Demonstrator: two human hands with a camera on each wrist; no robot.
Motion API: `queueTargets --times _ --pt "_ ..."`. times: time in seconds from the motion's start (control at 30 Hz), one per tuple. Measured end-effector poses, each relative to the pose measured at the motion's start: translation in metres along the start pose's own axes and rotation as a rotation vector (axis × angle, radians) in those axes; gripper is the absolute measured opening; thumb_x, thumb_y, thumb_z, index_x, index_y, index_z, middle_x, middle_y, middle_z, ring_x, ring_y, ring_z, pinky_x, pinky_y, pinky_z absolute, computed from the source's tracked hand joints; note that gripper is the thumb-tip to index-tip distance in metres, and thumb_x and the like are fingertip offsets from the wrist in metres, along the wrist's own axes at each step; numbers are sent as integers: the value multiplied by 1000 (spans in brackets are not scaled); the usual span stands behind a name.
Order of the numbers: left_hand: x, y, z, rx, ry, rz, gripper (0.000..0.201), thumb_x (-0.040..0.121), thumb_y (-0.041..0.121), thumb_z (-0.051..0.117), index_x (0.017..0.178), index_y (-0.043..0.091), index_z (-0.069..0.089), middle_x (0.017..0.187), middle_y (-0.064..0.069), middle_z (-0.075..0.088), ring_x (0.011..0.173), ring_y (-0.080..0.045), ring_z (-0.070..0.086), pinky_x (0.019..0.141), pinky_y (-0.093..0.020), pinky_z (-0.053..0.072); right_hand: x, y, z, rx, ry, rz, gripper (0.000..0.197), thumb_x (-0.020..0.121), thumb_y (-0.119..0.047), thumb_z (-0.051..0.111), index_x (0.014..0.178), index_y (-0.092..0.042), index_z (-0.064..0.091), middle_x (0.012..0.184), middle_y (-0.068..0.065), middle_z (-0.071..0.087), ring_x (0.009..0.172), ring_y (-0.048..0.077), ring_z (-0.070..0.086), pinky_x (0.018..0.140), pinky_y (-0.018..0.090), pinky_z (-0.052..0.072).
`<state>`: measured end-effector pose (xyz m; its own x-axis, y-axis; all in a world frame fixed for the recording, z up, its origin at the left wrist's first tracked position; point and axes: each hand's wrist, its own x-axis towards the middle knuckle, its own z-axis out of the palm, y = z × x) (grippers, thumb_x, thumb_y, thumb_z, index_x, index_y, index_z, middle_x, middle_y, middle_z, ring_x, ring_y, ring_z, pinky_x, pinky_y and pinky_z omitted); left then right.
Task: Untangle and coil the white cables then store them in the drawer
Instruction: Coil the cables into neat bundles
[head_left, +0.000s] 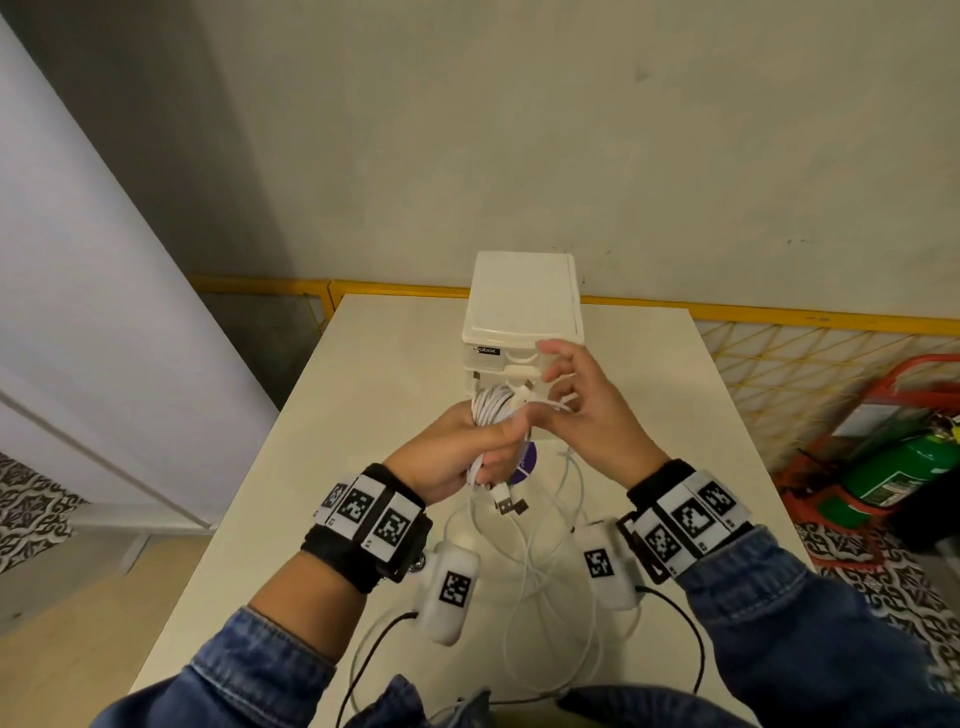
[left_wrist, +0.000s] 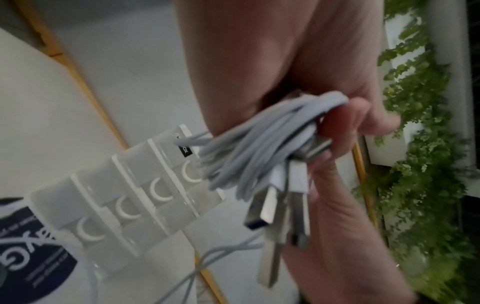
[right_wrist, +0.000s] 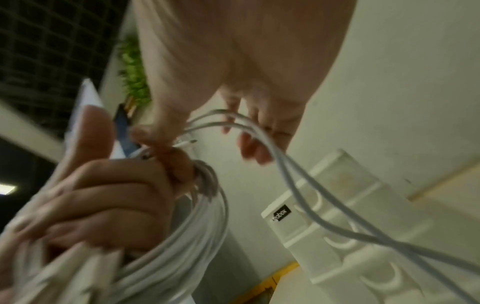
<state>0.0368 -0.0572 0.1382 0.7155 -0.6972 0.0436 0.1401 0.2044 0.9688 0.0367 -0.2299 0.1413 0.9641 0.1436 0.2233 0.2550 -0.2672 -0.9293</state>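
Observation:
My left hand (head_left: 467, 452) grips a coiled bundle of white cables (head_left: 493, 408), with USB plugs (head_left: 511, 503) hanging below the fist. The left wrist view shows the same coil (left_wrist: 259, 148) and plugs (left_wrist: 262, 209) held between fingers and thumb. My right hand (head_left: 571, 400) is just to the right, with two loose white strands (right_wrist: 249, 127) looped over its curled fingers and its thumb against the left hand. More loose white cable (head_left: 540, 561) trails down onto the table. The white drawer unit (head_left: 522, 301) stands right behind both hands, its drawers looking closed.
The white table (head_left: 363, 415) has its left edge and far edge close by. A yellow rail (head_left: 395, 288) runs behind it. A green fire extinguisher (head_left: 904, 467) in a red stand sits on the floor at right. Black wires (head_left: 374, 654) hang from my wrist cameras.

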Motion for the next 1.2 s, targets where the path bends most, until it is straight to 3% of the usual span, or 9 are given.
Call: queueTargets --times 0.13,0.23,0.3,0.47,0.67,0.97,1.03,1.1,1.2 --pt "0 -1 4 -155 -24 -100 19 76 36 74 75 20 63 43 5 39 34 -6 35 41 -21 26 -6 10 6 219 -244 115 47 85 -31 49 131 -23 43 120 -8 56 107 -7 55 88 10 42" --pt "0 -2 6 -200 -46 -171 28 76 34 73 70 12 56 42 2 46 32 -9 42 38 -19 33 -8 10 15 285 -237 80 19 93 -23 50 106 -23 63 104 -8 67 99 1 62 86 15 46" --pt "-1 -3 7 -199 -80 -188 33 72 37 75 57 16 55 43 0 52 35 -11 49 43 -19 40 -8 11 21 313 -172 47 14 83 -30 57 92 -24 66 89 -10 70 90 7 64 81 20 47" --pt "-1 -1 13 -325 -131 -197 34 67 28 77 44 18 54 61 -5 65 54 -14 64 59 -24 52 -6 12 30 384 -38 -53 34 71 -42 66 86 -11 63 77 -10 72 76 5 65 71 19 51" --pt "-4 2 19 -440 -181 -182 28 82 36 65 61 18 61 41 8 53 32 -4 48 42 -18 41 -3 14 32 358 1 -47 21 65 -52 68 73 -33 71 73 -11 71 74 5 63 78 29 50" --pt "-4 4 13 -441 -166 -66 31 85 38 62 65 15 61 44 6 57 37 -7 53 45 -20 45 -9 27 29 256 4 45 62 65 -78 53 77 -20 72 70 -3 69 70 12 63 68 24 49" --pt "-3 13 6 -609 -181 15 32 91 33 54 71 10 60 48 3 60 42 -10 57 48 -22 46 -15 42 27 237 2 96 60 75 -68 54 71 -9 66 60 14 59 58 23 54 66 35 47" --pt "-4 29 -4 -811 -209 123 36 96 31 46 76 5 60 50 -1 59 45 -15 57 53 -26 45 -26 59 26 173 -27 139 38 89 -42 54 59 -19 60 50 11 52 52 20 48 73 37 46" --pt "-5 50 -14 -932 -195 265 41 94 37 45 78 2 58 49 0 43 45 -14 41 58 -29 41 -39 76 25 127 -22 222 36 92 -23 53 57 -21 54 48 0 50 52 17 46 63 27 41"
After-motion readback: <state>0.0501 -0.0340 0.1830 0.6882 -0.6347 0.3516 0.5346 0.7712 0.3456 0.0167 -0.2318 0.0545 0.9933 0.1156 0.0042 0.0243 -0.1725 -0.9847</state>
